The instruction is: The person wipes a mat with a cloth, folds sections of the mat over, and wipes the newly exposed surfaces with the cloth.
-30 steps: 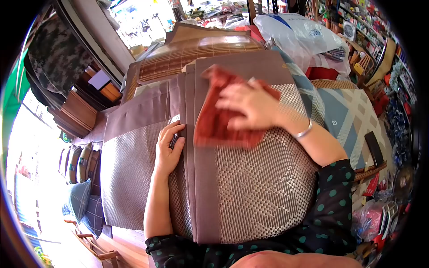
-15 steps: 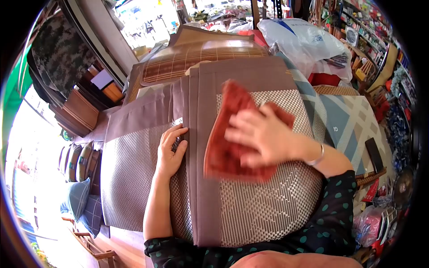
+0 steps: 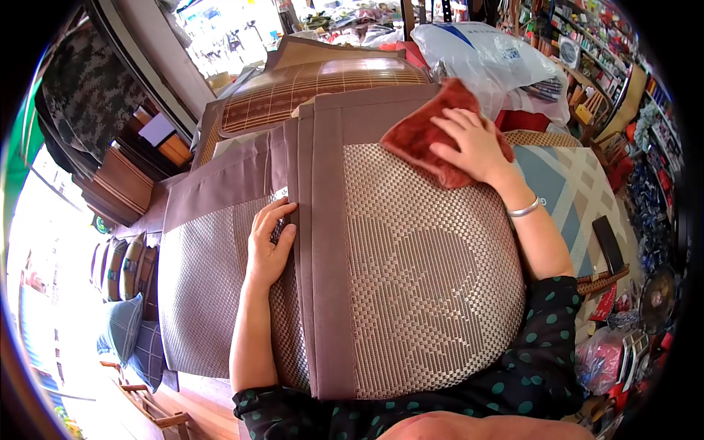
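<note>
A folded woven mat point(image 3: 411, 293) with a brown fabric border and a pale pattern fills the middle of the head view. Against its upper right part my right hand point(image 3: 473, 143) holds a red cloth point(image 3: 411, 139), pressing from above with fingers spread over it; a silver bracelet is on that wrist. The cloth covers the mat's far right corner. My left hand point(image 3: 270, 242) rests on the left part of the mat, beside the raised brown fold point(image 3: 306, 242). Its fingers are slightly bent and apart from the thumb, near a small white label point(image 3: 281, 193).
Behind lies a glossy brown bamboo mat point(image 3: 315, 95), with a white plastic bag point(image 3: 484, 62) to its right. A blue-grey patterned mat point(image 3: 565, 191) bears a dark flat object point(image 3: 608, 244). Cushions point(image 3: 121, 323) stand at left, crowded shelves point(image 3: 601, 44) at far right.
My right hand has moved the red cloth up and to the right, away from me, uncovering the middle of the woven mat. The left hand has stayed nearly in place.
</note>
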`<move>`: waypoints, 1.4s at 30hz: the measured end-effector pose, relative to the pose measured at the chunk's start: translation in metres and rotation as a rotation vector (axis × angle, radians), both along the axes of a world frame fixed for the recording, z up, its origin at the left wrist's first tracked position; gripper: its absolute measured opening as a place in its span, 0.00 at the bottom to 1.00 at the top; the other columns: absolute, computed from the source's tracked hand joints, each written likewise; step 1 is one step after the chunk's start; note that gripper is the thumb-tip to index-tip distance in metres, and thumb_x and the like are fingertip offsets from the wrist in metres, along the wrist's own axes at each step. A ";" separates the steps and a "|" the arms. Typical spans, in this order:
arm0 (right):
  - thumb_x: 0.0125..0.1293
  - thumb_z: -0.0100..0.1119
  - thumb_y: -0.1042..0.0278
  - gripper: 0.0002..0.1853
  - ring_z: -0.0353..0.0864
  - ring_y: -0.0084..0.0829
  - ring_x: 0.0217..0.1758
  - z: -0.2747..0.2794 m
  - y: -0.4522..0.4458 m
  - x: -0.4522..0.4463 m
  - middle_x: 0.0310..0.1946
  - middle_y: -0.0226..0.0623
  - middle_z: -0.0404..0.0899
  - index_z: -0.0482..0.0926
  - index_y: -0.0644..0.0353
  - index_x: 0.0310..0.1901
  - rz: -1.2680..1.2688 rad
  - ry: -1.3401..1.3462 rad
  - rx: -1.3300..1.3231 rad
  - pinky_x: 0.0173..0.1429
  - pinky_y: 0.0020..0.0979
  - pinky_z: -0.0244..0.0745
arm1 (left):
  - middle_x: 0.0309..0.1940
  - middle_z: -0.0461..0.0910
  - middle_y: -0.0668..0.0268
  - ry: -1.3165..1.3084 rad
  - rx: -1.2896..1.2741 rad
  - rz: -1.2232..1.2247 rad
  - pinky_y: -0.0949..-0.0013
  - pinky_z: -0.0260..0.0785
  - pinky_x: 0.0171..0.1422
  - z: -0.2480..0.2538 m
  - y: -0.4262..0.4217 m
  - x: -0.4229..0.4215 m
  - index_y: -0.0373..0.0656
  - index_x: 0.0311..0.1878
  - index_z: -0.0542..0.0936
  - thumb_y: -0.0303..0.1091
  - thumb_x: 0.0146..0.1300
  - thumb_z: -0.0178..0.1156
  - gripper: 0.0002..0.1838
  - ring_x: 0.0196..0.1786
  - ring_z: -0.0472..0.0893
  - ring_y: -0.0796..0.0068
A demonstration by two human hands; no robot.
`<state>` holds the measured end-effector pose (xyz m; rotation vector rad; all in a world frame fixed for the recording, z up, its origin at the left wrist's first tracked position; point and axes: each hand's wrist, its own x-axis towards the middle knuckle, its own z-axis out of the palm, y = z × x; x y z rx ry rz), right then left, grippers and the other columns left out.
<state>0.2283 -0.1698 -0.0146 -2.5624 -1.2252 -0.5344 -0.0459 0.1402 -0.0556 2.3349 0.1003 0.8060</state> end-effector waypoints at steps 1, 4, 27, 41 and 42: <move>0.67 0.52 0.39 0.33 0.58 0.41 0.77 0.000 -0.004 0.005 0.71 0.40 0.66 0.73 0.51 0.67 -0.069 0.033 0.027 0.75 0.56 0.46 | 0.62 0.76 0.52 -0.005 -0.003 0.002 0.55 0.63 0.72 0.000 0.000 0.000 0.40 0.57 0.81 0.31 0.63 0.62 0.19 0.66 0.72 0.53; 0.67 0.52 0.39 0.33 0.57 0.41 0.77 -0.002 -0.006 -0.004 0.72 0.40 0.65 0.72 0.51 0.68 -0.081 -0.019 -0.036 0.75 0.55 0.46 | 0.62 0.76 0.53 -0.005 -0.008 0.001 0.55 0.63 0.72 -0.001 -0.001 0.001 0.40 0.57 0.80 0.31 0.63 0.62 0.19 0.67 0.72 0.54; 0.66 0.52 0.35 0.34 0.57 0.39 0.77 -0.004 0.005 0.023 0.72 0.40 0.66 0.74 0.50 0.66 -0.061 0.074 0.064 0.74 0.58 0.46 | 0.62 0.77 0.55 -0.009 -0.002 0.013 0.55 0.63 0.71 0.000 -0.001 0.000 0.42 0.57 0.81 0.32 0.62 0.63 0.19 0.66 0.72 0.54; 0.60 0.62 0.37 0.33 0.61 0.39 0.75 0.024 0.025 -0.128 0.69 0.40 0.69 0.77 0.47 0.63 1.029 0.184 -0.169 0.71 0.63 0.50 | 0.61 0.77 0.56 0.002 -0.021 0.014 0.56 0.64 0.71 0.001 -0.002 0.000 0.42 0.57 0.81 0.30 0.62 0.62 0.19 0.66 0.73 0.55; 0.60 0.61 0.37 0.33 0.61 0.39 0.75 0.022 0.028 -0.114 0.69 0.40 0.70 0.77 0.47 0.63 0.929 0.161 -0.154 0.72 0.61 0.50 | 0.61 0.77 0.56 0.001 -0.018 0.015 0.56 0.65 0.71 0.001 -0.002 -0.001 0.42 0.57 0.81 0.30 0.62 0.63 0.19 0.66 0.73 0.55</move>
